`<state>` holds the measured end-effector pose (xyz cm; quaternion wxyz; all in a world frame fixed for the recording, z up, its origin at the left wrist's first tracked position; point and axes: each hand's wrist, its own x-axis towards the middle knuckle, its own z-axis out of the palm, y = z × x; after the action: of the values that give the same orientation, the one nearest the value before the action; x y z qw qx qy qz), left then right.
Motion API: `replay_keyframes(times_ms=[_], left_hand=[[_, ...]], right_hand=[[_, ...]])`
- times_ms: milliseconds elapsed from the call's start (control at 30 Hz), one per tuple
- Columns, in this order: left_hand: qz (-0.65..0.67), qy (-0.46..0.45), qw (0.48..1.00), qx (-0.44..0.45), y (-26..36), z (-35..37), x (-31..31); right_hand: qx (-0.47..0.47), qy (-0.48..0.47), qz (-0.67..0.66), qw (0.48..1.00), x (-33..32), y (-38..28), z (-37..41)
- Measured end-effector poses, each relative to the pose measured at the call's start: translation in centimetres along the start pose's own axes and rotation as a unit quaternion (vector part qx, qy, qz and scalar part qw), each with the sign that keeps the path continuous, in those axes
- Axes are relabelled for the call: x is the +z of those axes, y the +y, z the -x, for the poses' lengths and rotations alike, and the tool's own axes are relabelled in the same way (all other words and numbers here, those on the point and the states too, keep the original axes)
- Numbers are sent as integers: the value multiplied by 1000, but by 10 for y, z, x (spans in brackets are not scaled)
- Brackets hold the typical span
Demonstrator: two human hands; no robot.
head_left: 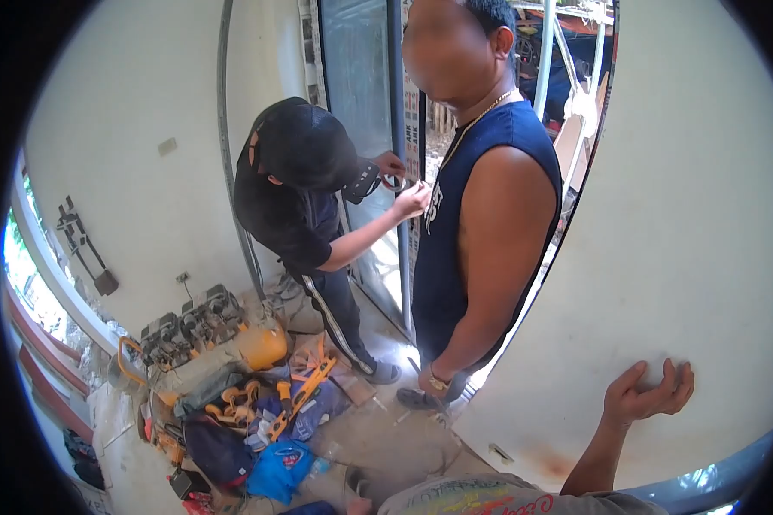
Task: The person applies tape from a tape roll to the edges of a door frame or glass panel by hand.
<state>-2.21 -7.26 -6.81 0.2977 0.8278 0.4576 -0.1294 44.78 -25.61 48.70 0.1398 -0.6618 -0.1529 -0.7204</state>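
My right hand (650, 392) is raised at the lower right, in front of the white wall (696, 215). Its fingers are apart and loosely curled, and nothing shows in them. Whether the fingertips touch the wall is hard to tell. The grey printed shirt (481, 498) crosses the bottom edge. My left hand does not show.
A person in a dark sleeveless top (498, 215) stands ahead. Another, in a black cap (305, 154), holds a tape roll (392, 182) by the glass door (361, 77). A yellow compressor (262, 345), a blue bag (279, 470) and tools lie lower left.
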Motion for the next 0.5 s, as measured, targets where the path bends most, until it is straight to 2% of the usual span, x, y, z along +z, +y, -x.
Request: replay_keyframes(times_ms=[33,167,233,267,333,367,433,467,500], left_hand=[[129,23,988,-76,-5,0,0],[124,-22,985,-116,-9,-1,-5],[27,-74,996,-41,-10,7,-10],[25,-80,995,-45,-11,12,-11],[-76,-46,996,29,-11,8,-10],[-73,-46,996,30,-8,6,-12],[10,-150,987,-59,-3,4,-15],[18,-155,986,-56,2,3,-14],[111,-150,972,-143,10,4,-16]], right_hand=[[2,9,-16,1000,1,0,1],[7,11,-25,1000,2,-1,-1],[5,16,-26,1000,2,0,0],[4,8,-26,1000,2,0,0],[3,19,-18,1000,2,0,0],[0,20,-19,1000,2,0,0],[-8,-8,17,1000,-1,0,-1],[-17,-6,16,1000,-3,0,-1],[-15,-9,26,1000,-4,-2,-1]])
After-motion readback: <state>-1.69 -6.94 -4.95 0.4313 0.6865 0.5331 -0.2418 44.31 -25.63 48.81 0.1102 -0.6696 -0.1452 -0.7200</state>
